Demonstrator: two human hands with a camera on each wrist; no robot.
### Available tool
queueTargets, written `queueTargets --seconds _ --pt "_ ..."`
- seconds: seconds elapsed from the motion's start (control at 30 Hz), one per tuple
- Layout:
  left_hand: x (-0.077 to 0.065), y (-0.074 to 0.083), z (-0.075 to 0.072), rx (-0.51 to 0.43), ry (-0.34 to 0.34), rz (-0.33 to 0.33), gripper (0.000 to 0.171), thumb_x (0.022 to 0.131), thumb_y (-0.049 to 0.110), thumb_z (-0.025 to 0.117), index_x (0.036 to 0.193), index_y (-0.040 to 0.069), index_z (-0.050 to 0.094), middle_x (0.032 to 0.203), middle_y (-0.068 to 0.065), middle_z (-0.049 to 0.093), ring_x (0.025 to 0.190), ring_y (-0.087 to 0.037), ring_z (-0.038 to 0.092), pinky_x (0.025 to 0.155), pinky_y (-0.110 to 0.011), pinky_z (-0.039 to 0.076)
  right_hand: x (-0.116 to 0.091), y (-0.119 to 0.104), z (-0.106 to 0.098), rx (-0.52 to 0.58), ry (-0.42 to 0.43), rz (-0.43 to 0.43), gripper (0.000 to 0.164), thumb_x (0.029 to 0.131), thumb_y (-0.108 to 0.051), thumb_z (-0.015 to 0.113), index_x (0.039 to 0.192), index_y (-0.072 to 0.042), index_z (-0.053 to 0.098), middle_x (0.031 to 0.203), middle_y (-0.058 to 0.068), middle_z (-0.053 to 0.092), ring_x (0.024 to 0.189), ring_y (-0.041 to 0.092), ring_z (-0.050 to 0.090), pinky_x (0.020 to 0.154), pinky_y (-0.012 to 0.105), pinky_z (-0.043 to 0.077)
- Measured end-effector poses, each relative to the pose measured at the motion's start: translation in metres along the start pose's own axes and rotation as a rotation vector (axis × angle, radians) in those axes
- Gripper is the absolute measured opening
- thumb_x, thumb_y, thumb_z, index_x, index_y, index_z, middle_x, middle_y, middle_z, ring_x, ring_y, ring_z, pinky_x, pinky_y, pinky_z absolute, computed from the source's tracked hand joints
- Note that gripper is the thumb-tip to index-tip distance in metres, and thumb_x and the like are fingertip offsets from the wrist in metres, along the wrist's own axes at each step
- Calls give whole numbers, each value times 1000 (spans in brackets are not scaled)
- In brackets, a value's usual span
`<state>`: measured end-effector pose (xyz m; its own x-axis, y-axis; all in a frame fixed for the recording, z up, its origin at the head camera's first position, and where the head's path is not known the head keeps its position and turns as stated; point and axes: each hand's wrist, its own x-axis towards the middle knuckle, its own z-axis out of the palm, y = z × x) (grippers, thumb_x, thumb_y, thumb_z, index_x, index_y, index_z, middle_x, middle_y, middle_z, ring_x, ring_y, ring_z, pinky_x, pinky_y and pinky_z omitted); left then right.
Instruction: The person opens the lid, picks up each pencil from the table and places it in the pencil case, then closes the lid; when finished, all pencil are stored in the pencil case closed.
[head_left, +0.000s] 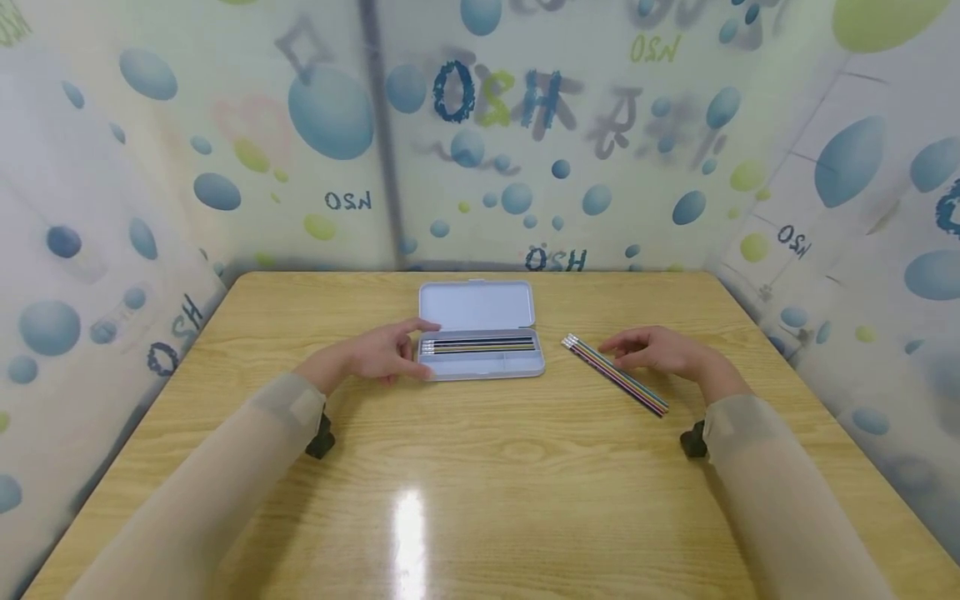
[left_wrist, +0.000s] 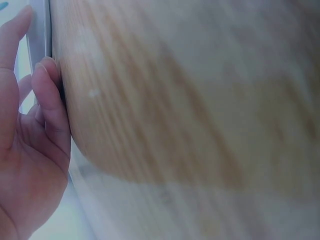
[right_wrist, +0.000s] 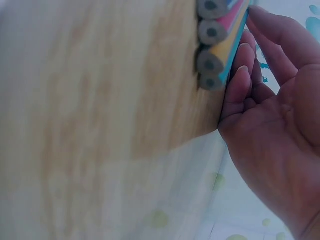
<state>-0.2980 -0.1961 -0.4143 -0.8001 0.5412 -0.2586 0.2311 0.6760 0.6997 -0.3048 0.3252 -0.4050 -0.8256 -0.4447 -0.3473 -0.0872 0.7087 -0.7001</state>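
A pale lilac pencil case [head_left: 480, 364] lies with its lid [head_left: 476, 305] raised back. Several dark and gold pencils [head_left: 480, 345] with silvery ends rest in its rear compartment. My left hand [head_left: 382, 350] holds the case's left end, index finger at the hinge side and thumb at the front corner. In the left wrist view, its other fingers curl beside the case. Right of the case, several coloured pencils [head_left: 618, 377] lie slanted in a flat row. My right hand [head_left: 660, 350] is at their far side, thumb tip at the teal pencil [right_wrist: 235, 47] and fingers loosely bent.
The wooden table [head_left: 517, 475] carries both the case and the loose pencils. Behind it and at both sides hang patterned curtains [head_left: 465, 192]. A small dark device [head_left: 321, 437] sits under the left wrist, another [head_left: 693, 440] under the right.
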Motion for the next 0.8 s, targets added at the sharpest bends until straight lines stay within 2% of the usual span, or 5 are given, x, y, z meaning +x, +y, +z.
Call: queueTargets --seconds 0.2,0.37,0.57,0.8 --pt "-1 0 0 6 5 0 89 99 40 84 171 24 34 93 -9 64 64 -19 56 62 -31 54 -1 0 0 -9 17 -19 50 109 -25 70 156 -12 61 156 16 63 140 32 59 118 48 49" --pt "-1 1 -2 -6 8 0 90 99 39 85 171 25 34 94 -9 63 65 -20 56 61 -32 54 -1 -1 0 3 29 -30 49 109 -19 68 157 -10 61 152 18 63 138 32 57 115 45 50" --pt "-1 3 -3 -9 2 5 89 99 38 84 171 23 34 92 -9 63 64 -19 56 61 -31 54 1 -2 0 -37 43 -35 50 107 -21 73 154 -11 63 142 14 66 129 27 59 107 37 51" --pt "-2 4 0 -8 -6 4 89 99 37 85 171 23 35 90 -8 63 63 -18 55 60 -30 53 -1 0 2 -66 62 -29 47 108 -22 72 153 -11 64 139 14 68 124 25 60 99 32 51"
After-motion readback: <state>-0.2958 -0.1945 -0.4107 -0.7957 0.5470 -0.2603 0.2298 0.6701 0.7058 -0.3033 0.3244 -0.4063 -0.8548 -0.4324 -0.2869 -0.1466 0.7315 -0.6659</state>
